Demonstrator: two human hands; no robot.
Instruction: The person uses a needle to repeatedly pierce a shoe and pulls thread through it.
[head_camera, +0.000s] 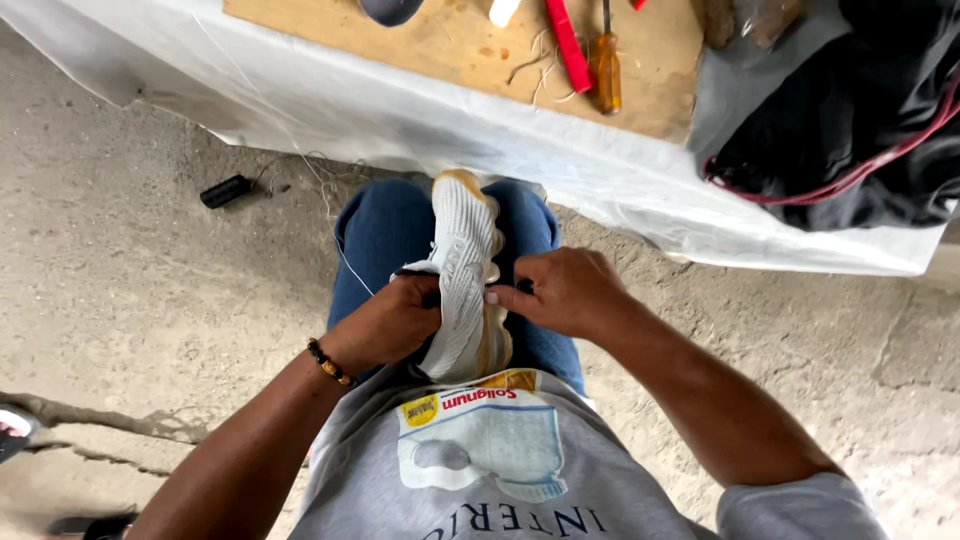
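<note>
Hands meet over a white knitted sneaker with a tan rubber sole (462, 270), which stands on edge between the person's knees in blue jeans (385, 232), its long axis running near to far with the toe pointing at the far tabletop. The left hand (390, 322), a beaded bracelet (330, 364) at its wrist, has its grip closed round the shoe's left side at mid-length. The right hand (565, 292) pinches the right side with thumb and fingertips, a narrow grip. Both hands touch the shoe at about the same level; neither is nearer. A thin white thread (345, 262) runs off to the far left. On the grey shirt (480, 470), just near the heel, is a printed picture of a pale blue-and-white container with yellow and red patches. Far off, a wooden board (460, 40) on a white plastic sheet (400, 115) carries an amber-handled screwdriver (607, 68) and a red flat tool (568, 45). A small black object (226, 190) lies on the concrete floor (130, 280), left.
</note>
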